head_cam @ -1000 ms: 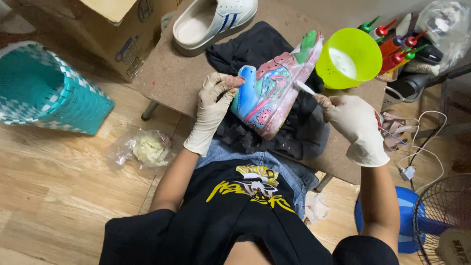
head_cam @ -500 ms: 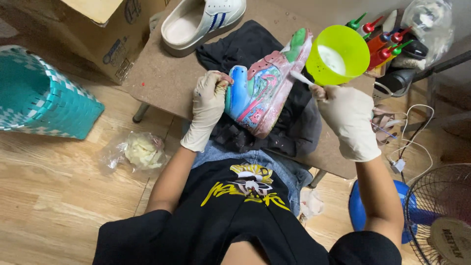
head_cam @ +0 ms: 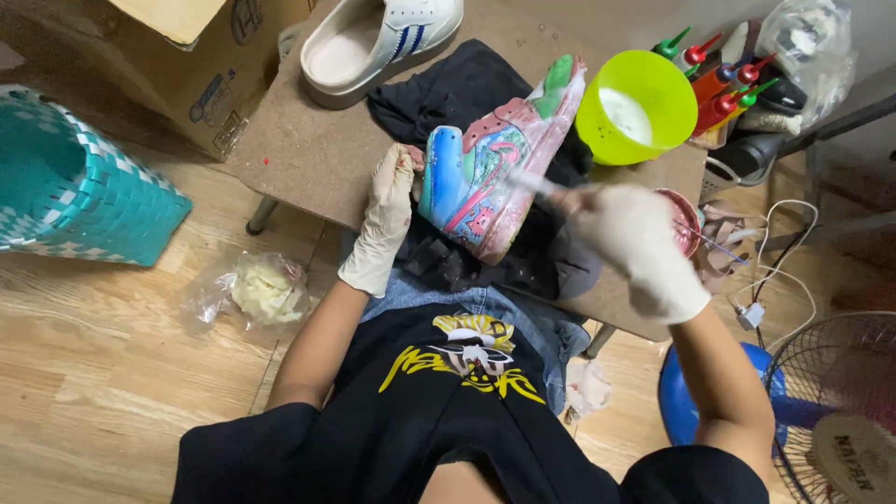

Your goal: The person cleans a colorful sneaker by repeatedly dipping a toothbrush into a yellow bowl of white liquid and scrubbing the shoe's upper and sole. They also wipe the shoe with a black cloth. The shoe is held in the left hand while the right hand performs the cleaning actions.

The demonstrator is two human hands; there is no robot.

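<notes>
left hand [head_cam: 390, 201] gloved, fingers curled around the heel of the painted shoe [head_cam: 495, 163] — it rests on dark cloth [head_cam: 485, 89] mid-bench [head_cam: 299, 149]. right hand [head_cam: 635, 243], at its 4 o'clock, pinches a thin brush [head_cam: 537, 184] — blurred.

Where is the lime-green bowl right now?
In the head view, the lime-green bowl sits upper right on the board table, between the painted shoe and paint bottles.

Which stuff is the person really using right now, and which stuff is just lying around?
In use:
left hand steadying the colourful shoe
right hand with a thin brush
green bowl
paint bottles

Lying about:
white shoe
teal basket
cardboard box
plastic bag
fan
</notes>
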